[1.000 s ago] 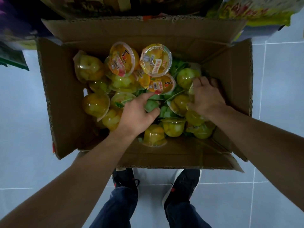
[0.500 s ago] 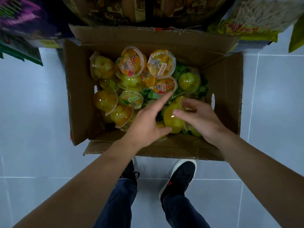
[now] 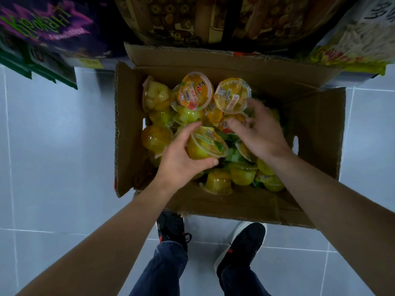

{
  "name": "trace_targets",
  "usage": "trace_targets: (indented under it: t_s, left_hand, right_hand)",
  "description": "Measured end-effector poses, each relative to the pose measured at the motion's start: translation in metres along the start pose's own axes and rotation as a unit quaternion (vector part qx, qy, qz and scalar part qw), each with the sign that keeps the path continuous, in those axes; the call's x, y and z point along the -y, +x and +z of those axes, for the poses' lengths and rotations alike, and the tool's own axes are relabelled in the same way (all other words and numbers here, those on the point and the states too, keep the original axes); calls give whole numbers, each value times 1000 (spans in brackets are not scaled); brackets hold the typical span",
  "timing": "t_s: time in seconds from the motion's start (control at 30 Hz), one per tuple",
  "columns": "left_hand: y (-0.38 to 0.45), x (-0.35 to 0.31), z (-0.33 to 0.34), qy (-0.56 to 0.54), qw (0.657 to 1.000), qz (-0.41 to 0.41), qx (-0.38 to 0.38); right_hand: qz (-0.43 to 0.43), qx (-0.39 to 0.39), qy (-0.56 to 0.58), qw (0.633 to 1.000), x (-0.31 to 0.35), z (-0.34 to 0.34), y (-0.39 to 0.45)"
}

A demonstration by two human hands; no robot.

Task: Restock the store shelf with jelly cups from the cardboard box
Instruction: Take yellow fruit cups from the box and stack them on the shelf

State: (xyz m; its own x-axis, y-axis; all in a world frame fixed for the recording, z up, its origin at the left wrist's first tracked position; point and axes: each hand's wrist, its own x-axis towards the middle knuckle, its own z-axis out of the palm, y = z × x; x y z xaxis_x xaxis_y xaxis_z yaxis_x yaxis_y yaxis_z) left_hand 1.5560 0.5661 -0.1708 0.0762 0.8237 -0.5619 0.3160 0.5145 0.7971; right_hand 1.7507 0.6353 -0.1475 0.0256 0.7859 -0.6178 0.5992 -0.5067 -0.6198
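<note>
An open cardboard box (image 3: 316,133) stands on the floor, filled with several clear jelly cups of yellow, orange and green fruit. My left hand (image 3: 179,154) grips one yellow jelly cup (image 3: 205,145), fingers over its top and thumb under it, tilted on its side. My right hand (image 3: 258,131) hovers blurred over the pile with spread fingers, just below an orange-lidded cup (image 3: 233,96); it holds nothing that I can see. Another lidded cup (image 3: 195,90) lies at the back of the pile.
Store shelving with packaged goods runs along the top: a purple bag (image 3: 44,26) at left, a yellow-green bag (image 3: 350,45) at right. The box flaps stand open. My two black shoes (image 3: 241,244) are just in front of the box on grey floor tiles.
My right hand passed a yellow cup to my left hand, which now grips it. The right hand has moved up and back over the pile. The view drew closer to the box.
</note>
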Motion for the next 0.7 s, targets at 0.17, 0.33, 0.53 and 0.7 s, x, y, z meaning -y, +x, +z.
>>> trace_targets:
  t_s: [0.17, 0.33, 0.53, 0.7]
  left_hand:
    - [14, 11, -31, -19, 998, -13, -62]
    - [22, 20, -47, -37, 994, -21, -98]
    - [-4, 8, -61, -56, 993, -29, -103]
    - [-70, -64, -70, -65, 991, -49, -108]
  right_hand:
    - [4, -82, -135, 987, -2, 43, 66]
    - [-2, -210, -113, 971, -17, 73, 91]
    - [-25, -198, -96, 975, -7, 44, 48]
    - [-36, -82, -113, 990, 46, -17, -72]
